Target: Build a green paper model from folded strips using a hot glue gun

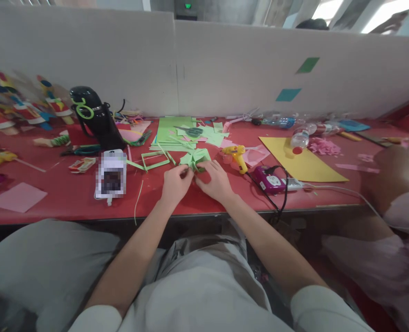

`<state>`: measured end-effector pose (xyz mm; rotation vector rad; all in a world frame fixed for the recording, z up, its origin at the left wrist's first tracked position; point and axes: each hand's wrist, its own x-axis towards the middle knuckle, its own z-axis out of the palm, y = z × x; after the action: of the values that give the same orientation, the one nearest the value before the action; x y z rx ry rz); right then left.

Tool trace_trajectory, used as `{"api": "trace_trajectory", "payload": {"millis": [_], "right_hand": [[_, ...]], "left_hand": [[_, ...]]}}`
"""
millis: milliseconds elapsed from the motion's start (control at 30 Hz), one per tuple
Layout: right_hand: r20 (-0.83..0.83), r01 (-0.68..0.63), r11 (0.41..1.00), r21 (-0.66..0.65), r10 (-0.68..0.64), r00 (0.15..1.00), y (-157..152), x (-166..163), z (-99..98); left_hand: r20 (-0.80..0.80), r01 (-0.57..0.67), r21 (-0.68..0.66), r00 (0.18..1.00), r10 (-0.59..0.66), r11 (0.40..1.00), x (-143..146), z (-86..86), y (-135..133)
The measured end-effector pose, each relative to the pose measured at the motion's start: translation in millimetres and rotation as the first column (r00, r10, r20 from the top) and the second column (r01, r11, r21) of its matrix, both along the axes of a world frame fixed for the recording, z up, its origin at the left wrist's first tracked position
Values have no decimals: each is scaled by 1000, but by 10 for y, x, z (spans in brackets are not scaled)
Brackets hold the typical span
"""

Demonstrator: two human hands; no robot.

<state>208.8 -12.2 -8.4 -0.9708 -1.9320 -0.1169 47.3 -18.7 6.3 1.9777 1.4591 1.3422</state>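
My left hand and my right hand meet over a folded piece of light green paper on the red table. Both hands have their fingers curled and pinch the near edge of the green piece. A small dark thing shows at my left fingertips; I cannot name it. Green paper strips and a green paper frame lie just left of the hands.
A yellow glue gun and a purple power strip with cables lie to the right. Green sheets with scissors, a yellow sheet, plastic bottles, a black bag, paper figures and a phone surround them. Another person's arm rests at right.
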Motion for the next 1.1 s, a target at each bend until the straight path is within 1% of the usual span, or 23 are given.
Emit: {"api": "trace_trajectory", "payload": {"millis": [167,233,333,433,533,633,733,833,900,967,1033,1100], "right_hand": [[-27,51,998,39,-50,998,-13,2,-16],[-16,46,996,71,-45,999,-13,-8,-22],[13,39,991,126,-41,999,-14,-27,-14],[51,43,989,142,-51,997,-17,-38,3],[107,109,984,139,-124,986,-28,-46,17],[159,149,976,155,-174,972,-38,-56,22],[171,117,976,183,-149,974,-33,-61,13],[164,68,984,162,-95,982,-19,-53,-3],[151,44,990,131,-64,987,-15,-46,-9],[141,27,994,103,-41,989,-20,-45,-5],[157,5,997,77,-17,987,-32,-50,6],[179,-21,998,58,11,984,-52,-56,17]], "left_hand": [[-28,5,186,1000,1,983,6,-9,6],[-25,-1,204,1000,6,979,14,-5,5],[6,-5,119,1000,5,993,20,0,0],[76,1,26,997,-3,1000,17,-7,5],[132,8,-2,991,-8,1000,13,-10,12],[208,54,-25,977,-47,998,22,5,7],[324,127,-53,940,-103,990,37,26,-7],[375,162,-46,917,-133,986,38,34,-15],[365,162,-42,921,-135,986,26,35,-15],[325,135,-36,939,-117,990,4,36,-14],[240,80,-3,968,-77,997,-21,39,-13],[130,22,62,991,-30,998,-48,47,-13]]}}
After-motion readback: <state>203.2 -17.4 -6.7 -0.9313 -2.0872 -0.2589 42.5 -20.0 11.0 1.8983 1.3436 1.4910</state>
